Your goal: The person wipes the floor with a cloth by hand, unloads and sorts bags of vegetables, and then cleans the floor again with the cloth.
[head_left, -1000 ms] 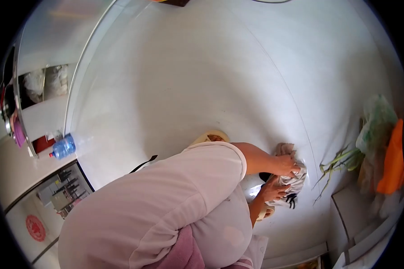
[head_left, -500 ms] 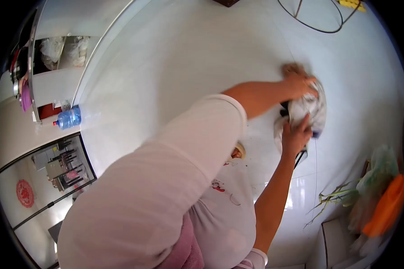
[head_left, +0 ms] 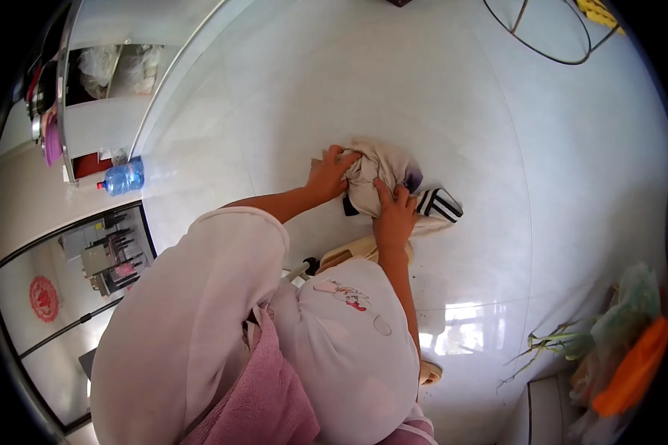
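A bunched beige cloth (head_left: 375, 182) lies on the pale tiled floor in front of my knees. It has a black-and-white striped band (head_left: 439, 205) at its right end and a dark patch near it. My left hand (head_left: 329, 176) presses on the cloth's left side with its fingers curled into the folds. Closer to me, my right hand (head_left: 395, 215) bears down on the middle of it, fingers bent over the fabric. Both palms are hidden from above.
At the left, a blue water bottle (head_left: 122, 177) lies near a low shelf (head_left: 119, 111) holding plastic bags. Lower right are an orange bag (head_left: 634, 367) and green stalks (head_left: 564, 340). A round metal stand (head_left: 583, 61) is at the top right. A pink towel (head_left: 267, 393) hangs between my knees.
Both hands have swept the cloth from the right toward the left across the floor. Its striped end now shows more fully, and my view has shifted slightly.
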{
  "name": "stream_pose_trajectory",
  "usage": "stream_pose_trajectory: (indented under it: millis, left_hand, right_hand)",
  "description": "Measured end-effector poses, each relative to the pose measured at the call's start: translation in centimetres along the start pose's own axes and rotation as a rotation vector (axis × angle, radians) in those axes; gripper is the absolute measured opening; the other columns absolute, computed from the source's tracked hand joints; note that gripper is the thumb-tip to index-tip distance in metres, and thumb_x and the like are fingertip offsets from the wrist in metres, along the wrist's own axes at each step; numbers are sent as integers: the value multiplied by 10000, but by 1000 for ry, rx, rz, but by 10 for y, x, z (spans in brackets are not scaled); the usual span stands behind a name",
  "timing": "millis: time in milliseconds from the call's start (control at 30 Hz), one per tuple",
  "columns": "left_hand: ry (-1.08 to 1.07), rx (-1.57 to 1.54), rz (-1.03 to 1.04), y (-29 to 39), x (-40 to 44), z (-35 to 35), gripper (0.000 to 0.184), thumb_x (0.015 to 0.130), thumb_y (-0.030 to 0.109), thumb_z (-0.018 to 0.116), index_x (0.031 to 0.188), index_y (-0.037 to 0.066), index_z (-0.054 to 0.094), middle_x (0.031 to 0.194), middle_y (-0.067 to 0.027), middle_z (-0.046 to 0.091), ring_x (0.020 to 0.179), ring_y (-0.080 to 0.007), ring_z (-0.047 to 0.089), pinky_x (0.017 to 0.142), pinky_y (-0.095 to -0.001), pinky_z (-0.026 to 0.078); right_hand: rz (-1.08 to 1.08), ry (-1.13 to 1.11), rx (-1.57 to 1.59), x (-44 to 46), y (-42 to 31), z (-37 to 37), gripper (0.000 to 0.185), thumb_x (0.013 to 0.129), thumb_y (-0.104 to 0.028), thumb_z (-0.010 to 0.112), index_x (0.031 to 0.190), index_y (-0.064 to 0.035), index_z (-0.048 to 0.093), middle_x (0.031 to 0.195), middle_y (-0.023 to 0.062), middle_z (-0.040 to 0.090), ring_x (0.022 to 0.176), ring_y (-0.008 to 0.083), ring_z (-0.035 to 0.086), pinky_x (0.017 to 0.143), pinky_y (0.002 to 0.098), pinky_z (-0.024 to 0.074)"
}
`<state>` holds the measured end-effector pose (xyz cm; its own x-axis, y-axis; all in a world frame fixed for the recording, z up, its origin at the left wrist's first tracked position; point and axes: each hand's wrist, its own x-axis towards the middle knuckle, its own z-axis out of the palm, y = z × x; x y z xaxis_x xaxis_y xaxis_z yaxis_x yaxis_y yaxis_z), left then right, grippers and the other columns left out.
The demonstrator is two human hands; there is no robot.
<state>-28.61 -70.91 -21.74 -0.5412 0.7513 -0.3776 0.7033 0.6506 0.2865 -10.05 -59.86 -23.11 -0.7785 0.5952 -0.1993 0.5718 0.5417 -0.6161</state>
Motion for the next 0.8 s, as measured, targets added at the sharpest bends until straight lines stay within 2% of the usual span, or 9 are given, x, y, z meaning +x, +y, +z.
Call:
stream_pose_trajectory:
  millis: [33, 133, 167, 233, 300, 433, 533, 667, 800]
  left_hand:
    - [-10, -11, -9, -3, -4, 0, 803, 745, 39, 776, 1452, 266, 470, 1402, -177, 394, 1232, -389, 510, 935, -466, 512]
    - [-105, 39, 53, 2, 17, -12, 762, 757, 12, 756, 1431, 253, 495, 1401, -169, 400, 1229, -382, 520, 909, -427, 539]
    - [-35, 7, 163, -2, 32, -9, 732, 764, -7, 740, 1408, 264, 521, 1420, -146, 408, 1259, -366, 504, 936, -417, 539]
    - [-59, 26, 236, 20, 67, -24, 722, 770, 4, 729, 1395, 310, 536, 1434, -112, 423, 1286, -365, 484, 926, -440, 557]
    - [-24, 123, 374, 52, 105, -28, 687, 779, 25, 712, 1360, 361, 568, 1423, -78, 451, 1260, -382, 484, 880, -457, 582]
    - [39, 114, 613, 114, 176, -16, 603, 799, 30, 669, 1283, 388, 640, 1397, -43, 489, 1169, -391, 508, 809, -445, 596]
    - [86, 227, 683, 146, 209, -11, 600, 804, 22, 657, 1276, 392, 653, 1382, -21, 498, 1145, -373, 520, 785, -437, 587]
    - [75, 44, 552, 144, 192, -11, 582, 806, 3, 652, 1269, 354, 672, 1359, -19, 507, 1124, -367, 538, 815, -425, 568]
    - [-66, 123, 330, 125, 149, -18, 645, 813, 43, 673, 1389, 316, 572, 1415, -61, 454, 1139, -395, 546, 908, -498, 516]
  right_hand:
    - [-6, 76, 9, -5, -1, 4, 804, 664, -10, 796, 1343, -385, 582, 1150, 35, 493, 1062, 313, 528, 850, 457, 508]
    - [74, -9, 48, 0, -1, 3, 700, 747, 12, 696, 1333, -356, 591, 1121, 45, 505, 1020, 313, 538, 794, 446, 527]
    - [91, 35, 67, 4, 2, 5, 719, 729, 6, 723, 1338, -351, 586, 1102, 48, 500, 1018, 318, 541, 788, 447, 539]
    - [219, 105, 111, 15, 1, -3, 752, 706, -5, 757, 1348, -350, 577, 1110, 51, 502, 1022, 328, 543, 807, 454, 539]
    - [350, 160, 137, 26, 4, -19, 817, 667, -33, 819, 1375, -348, 559, 1130, 70, 507, 1032, 343, 548, 830, 456, 539]
    - [506, 222, 154, 48, 33, -41, 901, 710, -81, 841, 1485, -297, 436, 1186, 158, 489, 1030, 372, 595, 853, 474, 545]
    - [546, 205, 183, 66, 49, -56, 876, 729, -151, 821, 1501, -283, 428, 1192, 178, 502, 978, 385, 633, 849, 472, 554]
    - [567, 60, 126, 74, 56, -71, 897, 744, -183, 830, 1521, -294, 396, 1265, 193, 483, 1021, 383, 645, 867, 472, 560]
    - [498, -9, 41, 64, 56, -77, 854, 724, -178, 859, 1454, -384, 467, 1222, 113, 471, 1008, 358, 629, 821, 452, 583]
